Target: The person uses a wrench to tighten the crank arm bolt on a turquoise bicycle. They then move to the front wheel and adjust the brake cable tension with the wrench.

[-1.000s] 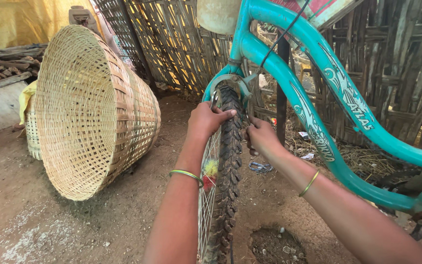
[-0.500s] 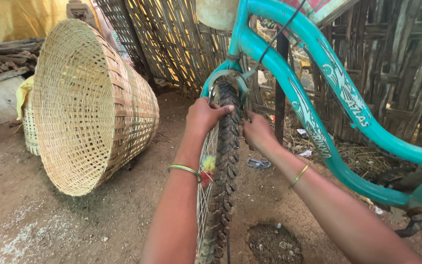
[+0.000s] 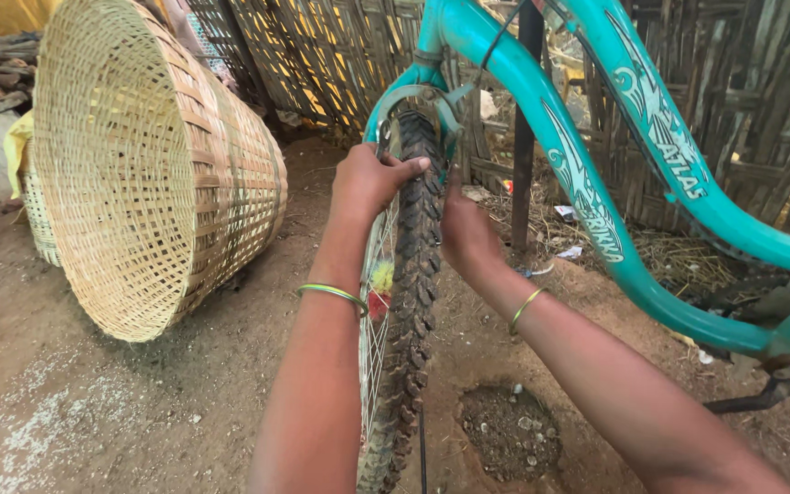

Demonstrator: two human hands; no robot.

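Note:
A teal bicycle frame (image 3: 587, 174) stands in front of me with its front wheel pointing at me. The knobbly black tyre (image 3: 413, 302) runs down the middle of the view. My left hand (image 3: 372, 178) grips the tyre near its top from the left, fingers curled over the tread. On the right side of the tyre, my right hand (image 3: 468, 233) presses against the sidewall below the brake caliper (image 3: 418, 96). Both wrists wear thin bangles. A small yellow and red ornament (image 3: 379, 288) sits on the spokes.
A big woven basket (image 3: 139, 169) lies on its side to the left on the dirt ground. A split-bamboo fence (image 3: 322, 55) stands behind the bicycle. A small pit with pebbles (image 3: 514, 430) lies right of the wheel. The pedal crank (image 3: 770, 389) is at the right edge.
Both hands have slid a little higher on the tyre toward the fork, and my view has drawn closer to the wheel. The basket and bicycle have not moved.

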